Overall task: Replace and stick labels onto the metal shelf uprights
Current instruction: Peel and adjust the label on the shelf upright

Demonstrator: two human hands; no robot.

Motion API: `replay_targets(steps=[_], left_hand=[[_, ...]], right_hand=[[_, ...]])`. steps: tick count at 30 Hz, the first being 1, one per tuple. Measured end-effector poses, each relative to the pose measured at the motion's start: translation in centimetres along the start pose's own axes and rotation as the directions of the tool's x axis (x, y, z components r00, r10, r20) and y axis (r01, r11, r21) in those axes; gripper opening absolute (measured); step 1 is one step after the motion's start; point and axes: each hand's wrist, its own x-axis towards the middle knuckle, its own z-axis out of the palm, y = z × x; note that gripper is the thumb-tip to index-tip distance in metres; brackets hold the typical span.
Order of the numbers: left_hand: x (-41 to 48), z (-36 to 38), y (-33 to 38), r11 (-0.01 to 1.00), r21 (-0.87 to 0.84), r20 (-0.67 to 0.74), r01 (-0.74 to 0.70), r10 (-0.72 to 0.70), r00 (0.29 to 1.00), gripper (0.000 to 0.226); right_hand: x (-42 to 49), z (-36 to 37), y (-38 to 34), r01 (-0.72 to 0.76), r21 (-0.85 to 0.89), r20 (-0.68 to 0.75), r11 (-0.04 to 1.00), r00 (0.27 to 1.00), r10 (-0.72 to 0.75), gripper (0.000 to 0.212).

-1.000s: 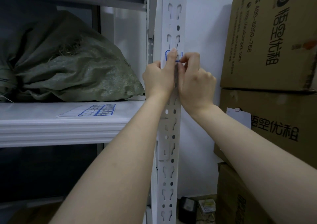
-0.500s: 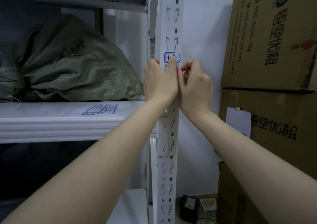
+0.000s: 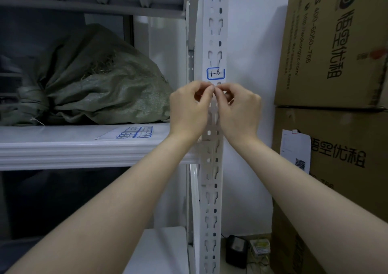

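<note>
A white label (image 3: 215,73) with a blue border, marked "1-8", sits flat on the front of the white slotted metal upright (image 3: 212,179). Just below it, my left hand (image 3: 189,110) and my right hand (image 3: 239,110) are side by side in front of the upright. Both have curled fingers, and their thumb and index tips meet at the middle. Nothing shows between the fingertips, and neither hand touches the label. A sheet of blue-bordered labels (image 3: 136,132) lies on the white shelf (image 3: 84,147) to the left.
A green woven sack (image 3: 100,84) fills the shelf behind the label sheet. Stacked cardboard boxes (image 3: 336,42) stand close on the right, one with a paper slip (image 3: 296,149). A small black device (image 3: 237,250) and cables lie on the floor by the upright's foot.
Both hands have come down off the label, which now shows in full on the upright. Their fingertips have drawn together below it.
</note>
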Motion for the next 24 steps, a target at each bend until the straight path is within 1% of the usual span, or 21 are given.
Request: replay_targets(steps=[4, 7, 10, 16, 19, 23, 24], left_hand=[[0.2, -0.7, 0.7, 0.980, -0.109, 0.059, 0.165, -0.159, 0.985, 0.018], [0.4, -1.3, 0.9, 0.930, -0.192, 0.131, 0.314, -0.293, 0.947, 0.018], [0.6, -2.0, 1.0, 0.876, -0.253, 0.165, 0.410, -0.379, 0.911, 0.014], [0.7, -2.6, 1.3, 0.766, -0.365, 0.230, 0.529, -0.477, 0.849, 0.013], [1.0, -2.6, 1.6, 0.696, -0.431, 0.272, 0.574, -0.507, 0.818, 0.006], [1.2, -2.4, 2.0, 0.641, -0.471, 0.277, 0.607, -0.545, 0.791, 0.002], [1.2, -2.4, 2.1, 0.633, -0.476, 0.273, 0.611, -0.554, 0.787, 0.004]], right_hand=[[0.0, 0.2, -0.2, -0.030, 0.005, 0.024, 1.000, 0.999, 0.030, 0.020], [-0.1, 0.3, -0.4, -0.063, 0.010, 0.028, 0.998, 0.998, 0.062, 0.020], [0.1, 0.2, -0.7, -0.074, -0.003, 0.031, 0.997, 0.997, 0.074, 0.017], [0.3, 0.2, -1.7, -0.063, 0.013, 0.051, 0.998, 0.997, 0.062, 0.011], [0.2, 0.2, -1.7, -0.048, 0.044, 0.040, 0.998, 0.998, 0.047, 0.014], [-0.2, 0.6, -1.5, -0.051, 0.066, 0.038, 0.997, 0.998, 0.049, 0.017], [-0.2, 0.6, -1.5, -0.053, 0.066, 0.038, 0.996, 0.998, 0.050, 0.017]])
